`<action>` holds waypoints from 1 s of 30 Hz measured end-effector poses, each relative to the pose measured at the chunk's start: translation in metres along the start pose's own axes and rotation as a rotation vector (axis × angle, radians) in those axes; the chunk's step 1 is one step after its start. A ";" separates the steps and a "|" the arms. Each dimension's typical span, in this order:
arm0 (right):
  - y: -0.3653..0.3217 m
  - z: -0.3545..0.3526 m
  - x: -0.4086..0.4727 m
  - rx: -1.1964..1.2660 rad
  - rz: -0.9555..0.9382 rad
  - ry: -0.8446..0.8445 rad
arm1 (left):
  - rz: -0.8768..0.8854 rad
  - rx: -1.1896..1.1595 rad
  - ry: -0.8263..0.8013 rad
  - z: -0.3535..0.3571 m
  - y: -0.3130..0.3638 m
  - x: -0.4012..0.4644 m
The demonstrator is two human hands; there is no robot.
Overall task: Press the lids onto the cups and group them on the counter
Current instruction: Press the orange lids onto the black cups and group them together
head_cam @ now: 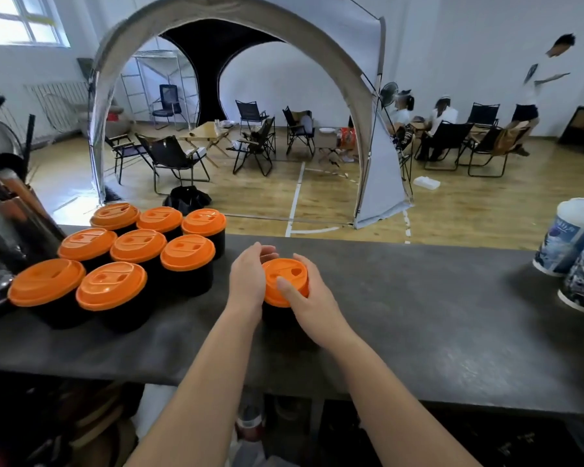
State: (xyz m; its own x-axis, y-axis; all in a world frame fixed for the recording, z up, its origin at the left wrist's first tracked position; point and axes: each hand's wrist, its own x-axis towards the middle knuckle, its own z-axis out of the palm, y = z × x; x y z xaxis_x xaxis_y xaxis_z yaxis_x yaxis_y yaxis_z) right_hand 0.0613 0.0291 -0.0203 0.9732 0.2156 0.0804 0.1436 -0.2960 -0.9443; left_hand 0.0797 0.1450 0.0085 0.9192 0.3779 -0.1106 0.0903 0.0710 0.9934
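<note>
Now both hands hold one black cup with an orange lid on the dark tabletop. Left hand fingers curl round the lid's far left side. Right hand fingers wrap its right side, thumb pressing on top. To the left of the fingers, well apart, stand eight lidded cups close together.
</note>
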 end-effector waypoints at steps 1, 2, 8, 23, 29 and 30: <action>-0.001 0.003 0.000 -0.019 -0.005 -0.034 | 0.014 -0.016 0.028 -0.007 0.000 0.002; -0.001 0.005 -0.001 -0.040 -0.015 -0.056 | 0.029 -0.040 0.051 -0.012 -0.001 0.003; 0.001 0.027 -0.010 -0.064 -0.067 0.162 | 0.166 0.000 -0.106 -0.030 -0.018 -0.003; 0.004 0.041 -0.006 -0.170 -0.082 0.237 | 0.317 0.065 -0.213 -0.036 -0.041 0.004; -0.001 0.039 -0.013 -0.126 -0.070 0.214 | 0.268 0.071 -0.197 -0.038 -0.041 -0.001; -0.001 0.037 -0.014 -0.126 -0.066 0.203 | 0.274 0.067 -0.179 -0.039 -0.044 -0.003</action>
State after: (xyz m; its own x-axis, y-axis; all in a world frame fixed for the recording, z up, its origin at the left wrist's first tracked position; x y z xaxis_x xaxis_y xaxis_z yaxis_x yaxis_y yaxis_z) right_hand 0.0413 0.0613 -0.0325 0.9753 0.0504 0.2150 0.2168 -0.4036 -0.8889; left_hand 0.0580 0.1765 -0.0358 0.9651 0.2059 0.1620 -0.1497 -0.0742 0.9859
